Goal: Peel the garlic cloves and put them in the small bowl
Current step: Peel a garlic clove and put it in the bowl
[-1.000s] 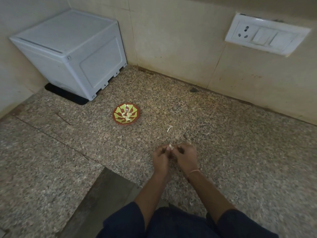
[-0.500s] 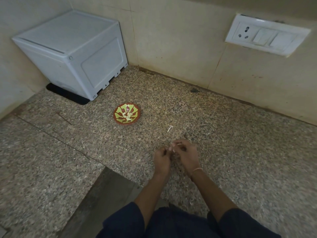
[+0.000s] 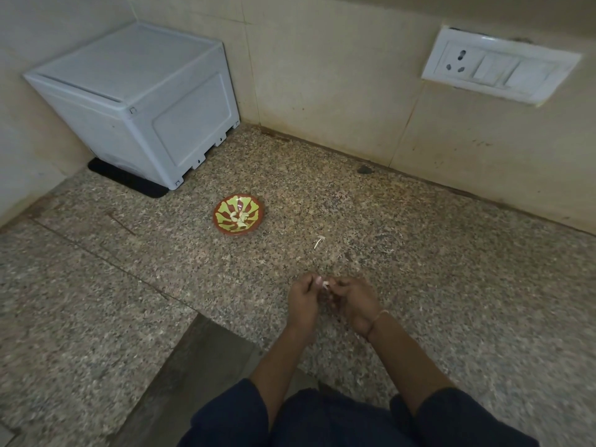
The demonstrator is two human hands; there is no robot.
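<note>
A small red and green patterned bowl (image 3: 239,214) sits on the speckled granite counter (image 3: 419,269), with a few pale peeled garlic cloves (image 3: 239,218) inside it. Nearer to me, my left hand (image 3: 303,301) and my right hand (image 3: 354,301) meet fingertip to fingertip. Between them they pinch a small white garlic clove (image 3: 325,284). Both sets of fingers are curled round it. The hands are to the right of the bowl and closer to me.
A white plastic box (image 3: 135,98) stands on a black mat in the back left corner. A thin white sliver of garlic skin (image 3: 318,241) lies on the counter beyond my hands. A wall socket plate (image 3: 496,64) is at upper right. A counter step edge (image 3: 180,350) drops at lower left.
My hands have stayed together in the same spot, with the fingers shifting slightly on the clove. The bowl has not moved.
</note>
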